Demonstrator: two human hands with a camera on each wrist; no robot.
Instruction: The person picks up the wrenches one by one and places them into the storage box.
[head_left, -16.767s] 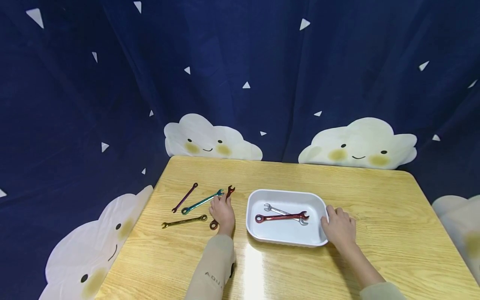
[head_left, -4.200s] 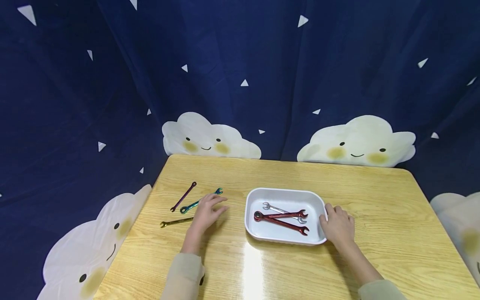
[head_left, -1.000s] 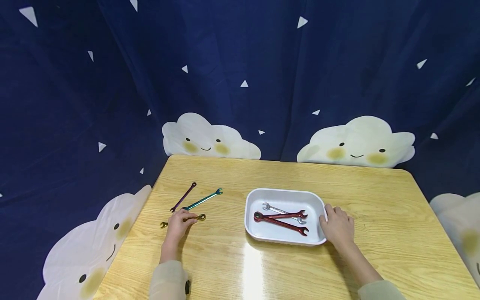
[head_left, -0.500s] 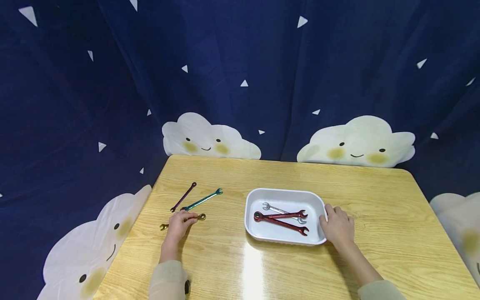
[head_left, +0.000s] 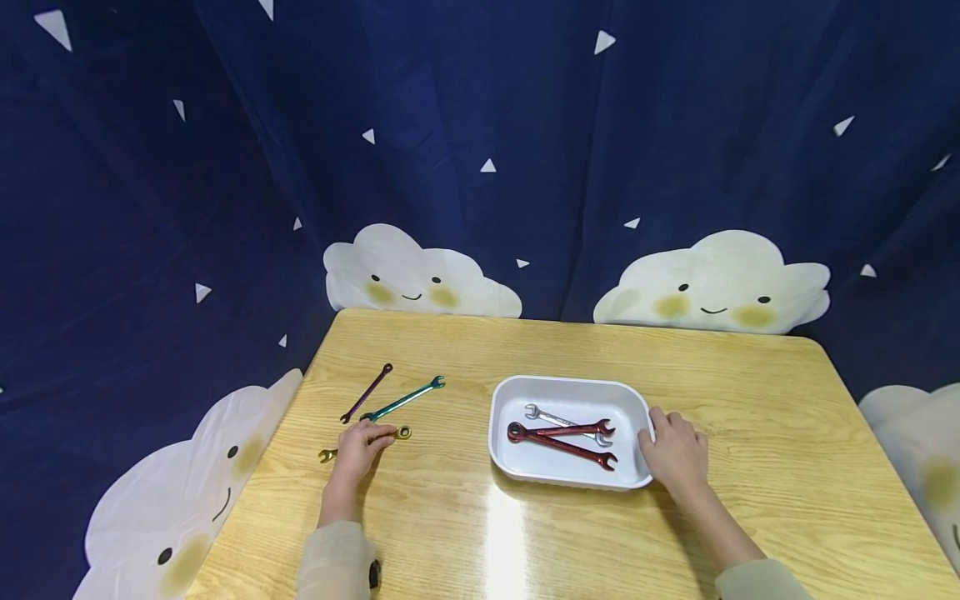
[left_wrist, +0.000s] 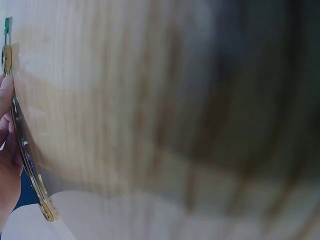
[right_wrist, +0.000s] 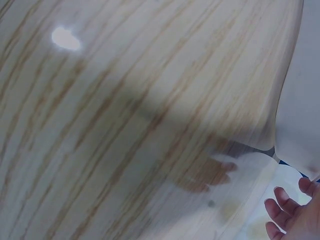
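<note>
My left hand (head_left: 357,450) pinches the gold wrench (head_left: 402,433) near its middle, thumb and fingers across the shaft. The ring end pokes out to the right of the fingers and the open end to the left. In the left wrist view the same gold wrench (left_wrist: 30,170) runs along the fingers, close over the wood. My right hand (head_left: 677,454) holds the right end of a white plastic tray (head_left: 525,477), its thumb over the rim. Seen from the right wrist, the fingers (right_wrist: 285,202) curve beside the tray's outer wall. Inside the tray lie a silver wrench (head_left: 551,418) and two crossed red wrenches (head_left: 573,450).
Just beyond my left hand, a teal wrench (head_left: 405,400) lies slanted on the wooden table (head_left: 757,417), its near ring end partly hidden by the hand. Farther left is a thin purple wrench (head_left: 366,393). A dark blue curtain (head_left: 555,125) with clouds hangs behind the table.
Since the earliest frame, a second red wrench has gone from my left hand into the tray. My left hand has since moved left onto the gold wrench. My right hand stays at the tray.
</note>
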